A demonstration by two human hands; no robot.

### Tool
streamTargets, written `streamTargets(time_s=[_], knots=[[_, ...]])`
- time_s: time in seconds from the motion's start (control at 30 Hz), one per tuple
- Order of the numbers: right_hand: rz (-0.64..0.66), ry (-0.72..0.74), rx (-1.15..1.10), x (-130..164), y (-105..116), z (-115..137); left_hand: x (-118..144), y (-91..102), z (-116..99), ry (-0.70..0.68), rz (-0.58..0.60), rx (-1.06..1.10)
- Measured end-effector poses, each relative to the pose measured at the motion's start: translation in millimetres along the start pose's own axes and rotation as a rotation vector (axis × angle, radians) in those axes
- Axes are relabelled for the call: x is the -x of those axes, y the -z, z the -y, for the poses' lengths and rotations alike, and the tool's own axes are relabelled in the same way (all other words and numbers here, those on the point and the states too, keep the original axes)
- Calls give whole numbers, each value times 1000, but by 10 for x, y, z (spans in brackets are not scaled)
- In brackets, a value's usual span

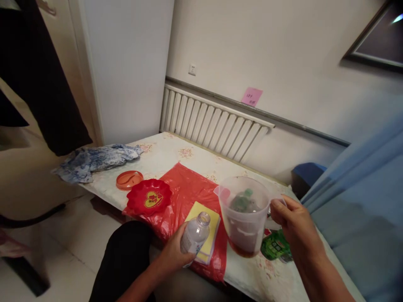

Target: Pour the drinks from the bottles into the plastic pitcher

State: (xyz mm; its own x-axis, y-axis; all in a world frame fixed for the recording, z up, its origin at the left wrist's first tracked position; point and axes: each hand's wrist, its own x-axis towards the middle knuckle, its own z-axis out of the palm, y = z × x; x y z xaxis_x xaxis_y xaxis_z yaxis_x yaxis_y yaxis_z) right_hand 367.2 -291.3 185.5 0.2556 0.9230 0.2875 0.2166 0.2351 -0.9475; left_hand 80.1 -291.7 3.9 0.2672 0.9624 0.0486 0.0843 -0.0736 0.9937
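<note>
My left hand [175,251] grips a small clear plastic bottle [195,235] with its cap off, held upright over the near table edge. My right hand [294,226] holds the handle of a translucent plastic pitcher [244,214], lifted and tilted slightly toward the bottle. A little brown liquid sits in the pitcher's bottom. Through its wall a green-capped bottle shows faintly behind. A yellow sponge pad [204,222] lies on a red plastic sheet [185,188] under the bottle.
A red heart-patterned dish [148,197] and an orange lid [129,179] lie on the floral tablecloth [163,153] at left, near a blue cloth [94,161]. A green packet [275,246] lies under the pitcher. A radiator [208,121] lines the wall. Blue fabric [362,201] hangs at right.
</note>
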Motion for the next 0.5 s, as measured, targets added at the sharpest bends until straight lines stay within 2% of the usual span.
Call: streamTargets(time_s=[0.13, 0.27, 0.5], knots=[[45, -11, 103, 66, 242, 65, 0, -75, -15, -23, 15, -31], [84, -34, 199, 88, 392, 127, -2, -111, -31, -61, 39, -65], [231, 16, 453, 114, 451, 275, 3, -125, -33, -113, 55, -139]])
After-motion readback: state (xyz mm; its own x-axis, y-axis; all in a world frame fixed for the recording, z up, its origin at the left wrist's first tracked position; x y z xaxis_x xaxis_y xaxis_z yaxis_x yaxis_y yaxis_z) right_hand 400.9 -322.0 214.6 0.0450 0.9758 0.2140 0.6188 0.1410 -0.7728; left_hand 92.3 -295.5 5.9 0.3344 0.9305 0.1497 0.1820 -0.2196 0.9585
